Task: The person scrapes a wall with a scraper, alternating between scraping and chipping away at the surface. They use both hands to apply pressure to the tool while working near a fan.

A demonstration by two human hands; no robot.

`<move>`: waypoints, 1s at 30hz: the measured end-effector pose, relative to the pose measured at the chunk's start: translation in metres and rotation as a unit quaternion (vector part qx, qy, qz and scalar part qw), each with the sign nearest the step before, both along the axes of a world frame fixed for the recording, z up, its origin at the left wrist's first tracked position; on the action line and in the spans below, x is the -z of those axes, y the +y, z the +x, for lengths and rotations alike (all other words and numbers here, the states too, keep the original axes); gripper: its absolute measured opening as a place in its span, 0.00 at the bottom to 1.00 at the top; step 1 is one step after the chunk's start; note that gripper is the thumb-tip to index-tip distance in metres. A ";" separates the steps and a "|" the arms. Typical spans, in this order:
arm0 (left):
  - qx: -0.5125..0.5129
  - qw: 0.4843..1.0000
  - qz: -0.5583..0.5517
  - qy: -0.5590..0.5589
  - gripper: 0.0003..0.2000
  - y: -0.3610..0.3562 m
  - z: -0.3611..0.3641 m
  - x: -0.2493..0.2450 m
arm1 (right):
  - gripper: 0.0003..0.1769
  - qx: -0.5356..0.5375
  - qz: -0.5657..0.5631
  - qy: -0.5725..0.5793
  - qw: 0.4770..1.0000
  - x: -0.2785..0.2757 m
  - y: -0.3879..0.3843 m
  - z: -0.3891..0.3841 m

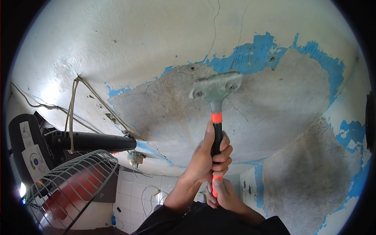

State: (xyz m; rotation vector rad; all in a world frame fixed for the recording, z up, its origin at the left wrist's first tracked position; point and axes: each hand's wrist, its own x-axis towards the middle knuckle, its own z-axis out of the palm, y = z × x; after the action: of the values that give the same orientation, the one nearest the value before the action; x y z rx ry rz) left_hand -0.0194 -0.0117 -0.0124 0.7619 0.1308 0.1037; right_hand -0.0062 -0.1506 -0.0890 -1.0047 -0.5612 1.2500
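A left grip (201, 160) clenched the black middle of a wide-blade scraper (216, 94), its thumb laid along the handle toward the head, apparently to steer the blade. Below it, a right grip (226, 196) closed around the orange butt end, a placement that seemed meant to add push and to steady the long handle. Both arms reached up in dark sleeves (203, 223), and the scraper's head, blurred, stood over a bare grey patch (290, 90) of ceiling, its broad edge turned toward a ragged fringe of blue paint (250, 55); whether the blade touched could not be told. Beyond the fringe spread cracked white paint (137, 35). To the left, a doubled cord (72, 105) dropped from the ceiling and looped around the black tube (98, 141) of a fan, likely to hold it up, while its wire guard (94, 156) fronted a red blade (74, 188). White tiles (126, 188) lined the area farther below
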 end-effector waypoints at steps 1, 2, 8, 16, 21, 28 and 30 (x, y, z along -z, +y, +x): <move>0.009 1.000 -0.006 0.003 0.28 0.001 -0.002 0.000 | 0.29 -0.008 0.006 -0.018 1.000 -0.008 0.002 -0.002; 0.015 1.000 -0.011 0.003 0.28 0.004 -0.004 -0.001 | 0.29 -0.002 0.006 -0.018 1.000 -0.007 0.004 -0.004; 0.006 1.000 -0.015 -0.001 0.28 0.005 -0.009 0.003 | 0.27 -0.009 0.008 0.002 1.000 0.000 0.003 -0.010; -0.007 1.000 -0.008 0.011 0.28 0.006 -0.014 -0.001 | 0.21 0.001 0.014 0.043 0.999 0.002 0.007 -0.016; 0.011 1.000 0.008 -0.009 0.28 0.009 -0.006 -0.015 | 0.29 0.014 0.017 -0.021 1.000 -0.010 0.012 -0.008; 0.004 1.000 0.001 0.004 0.28 0.003 -0.009 -0.001 | 0.31 0.012 0.021 -0.012 1.000 0.005 0.005 -0.011; 0.005 1.000 -0.006 0.011 0.28 0.005 -0.006 0.003 | 0.31 0.005 0.012 -0.018 1.000 0.008 0.007 -0.008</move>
State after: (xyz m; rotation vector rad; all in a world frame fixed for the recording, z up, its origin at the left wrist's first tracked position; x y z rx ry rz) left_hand -0.0250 -0.0067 -0.0153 0.7517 0.1483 0.0842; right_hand -0.0138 -0.1432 -0.0972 -1.0094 -0.5968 1.2153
